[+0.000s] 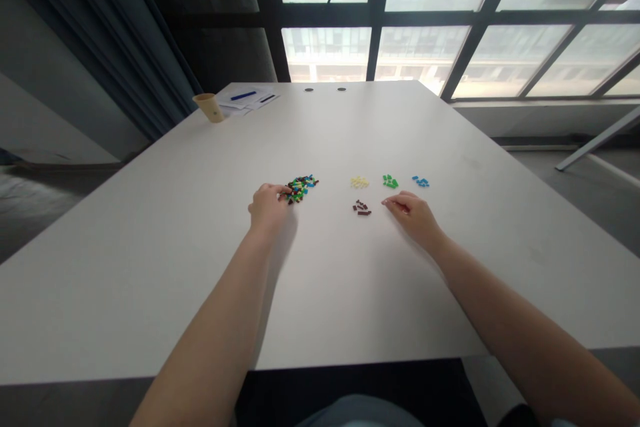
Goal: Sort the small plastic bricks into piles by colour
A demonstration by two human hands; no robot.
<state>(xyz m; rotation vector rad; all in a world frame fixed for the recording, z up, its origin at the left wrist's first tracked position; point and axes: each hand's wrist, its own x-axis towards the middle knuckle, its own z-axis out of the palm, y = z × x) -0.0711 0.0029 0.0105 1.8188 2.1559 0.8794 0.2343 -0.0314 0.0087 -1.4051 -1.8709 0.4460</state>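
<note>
A mixed heap of small toy building bricks (302,185) in brown, green, blue and yellow lies left of the table's middle. My left hand (270,203) is at its left edge, fingers curled and touching the bricks; what they grip, if anything, is too small to see. To the right lie sorted groups: pale yellow bricks (359,182), green bricks (390,181), blue bricks (421,181) and, closer to me, dark brown bricks (362,208). My right hand (411,208) rests just right of the brown group and below the green one, its thumb and fingers pinched together. I cannot make out anything between them.
The white table (320,140) stretches towards a large window. At its far left stand a tan cup (210,107) and papers (255,101) with a blue pen (243,95) on top. Two dark round discs (309,89) lie by the back edge.
</note>
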